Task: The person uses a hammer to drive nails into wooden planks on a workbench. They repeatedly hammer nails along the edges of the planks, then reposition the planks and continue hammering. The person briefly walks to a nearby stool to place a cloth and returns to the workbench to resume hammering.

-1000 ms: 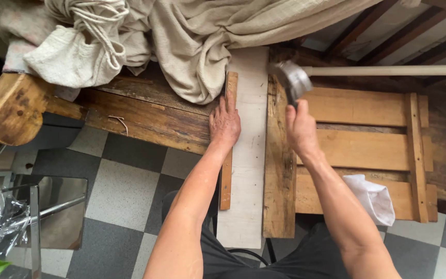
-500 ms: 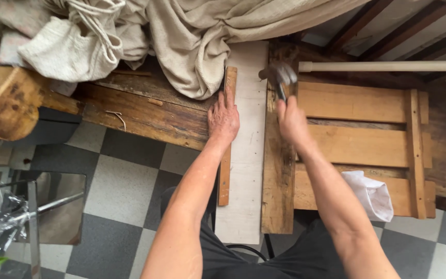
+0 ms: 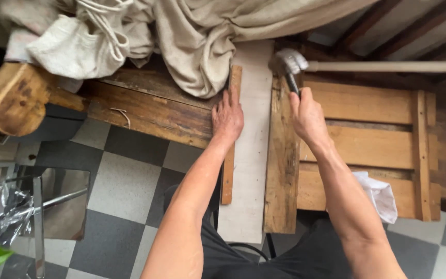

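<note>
while flat on one wooden strip (image 3: 231, 150), left hand (image 3: 227, 116); one hammer (image 3: 288, 66) in right hand (image 3: 308, 114)

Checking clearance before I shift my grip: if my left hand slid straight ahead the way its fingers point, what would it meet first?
Likely the beige cloth. The left hand lies flat on the narrow wooden strip, fingers pointing up along it, and the cloth's hanging fold sits just past the fingertips; depth is unclear.

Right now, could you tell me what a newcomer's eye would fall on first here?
Probably the right hand gripping a hammer, its metal head above the upper end of a dark wooden plank. Beside it, the left hand presses flat on a narrow wooden strip along a pale board. Rumpled beige cloth spills over the old wooden bench at top left.
</note>
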